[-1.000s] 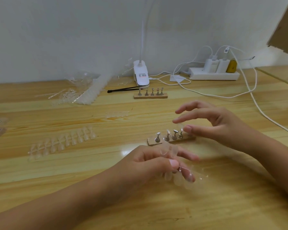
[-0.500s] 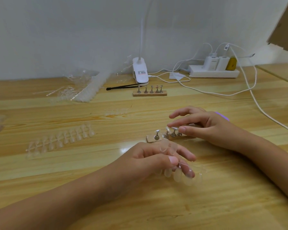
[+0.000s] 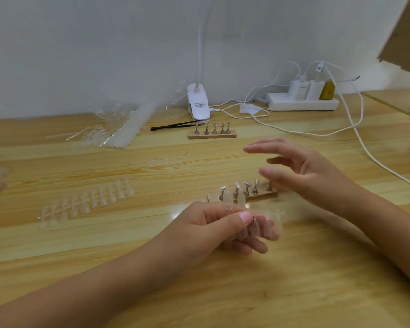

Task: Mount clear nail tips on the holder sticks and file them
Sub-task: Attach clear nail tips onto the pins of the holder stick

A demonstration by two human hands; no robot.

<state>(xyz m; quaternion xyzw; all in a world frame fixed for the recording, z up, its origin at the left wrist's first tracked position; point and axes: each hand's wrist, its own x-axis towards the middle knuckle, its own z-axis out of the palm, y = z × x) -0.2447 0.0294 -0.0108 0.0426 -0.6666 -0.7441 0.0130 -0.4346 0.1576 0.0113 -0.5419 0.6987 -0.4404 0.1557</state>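
- The strip of clear nail tips [image 3: 258, 224] is pinched between the thumb and fingers of the left hand [image 3: 219, 224]. It is held above the table, just on the near side of the near holder rack [image 3: 244, 197]. I judge it is kept this close so that single tips can be passed across in a short reach.
- The holder sticks [image 3: 246, 187] stand upright in a row on that wooden rack. One towards the left seems to carry a tip, but the clear plastic makes this hard to tell.
- The right hand [image 3: 305, 172] hovers above the right end of the rack. Its fingers are straight and spread and appear to hold nothing, though it is slightly blurred. The two hands are apart, with the rack between them.
- The held strip partly covers the left sticks from this view, so mounting probably calls for working around it.
- On the wooden table [image 3: 294, 292] to the left lies a flat sheet of nail tips [image 3: 88, 204], well apart from the hands.
- Farther back stand a second holder rack [image 3: 212, 134], a black tool [image 3: 173, 126] and a white clip lamp [image 3: 198, 105].
- Clear plastic packaging [image 3: 118, 129] is piled far left.
- A power strip [image 3: 303, 104] sits far right, and its white cable [image 3: 376, 162] trails past the right hand without reaching the rack.
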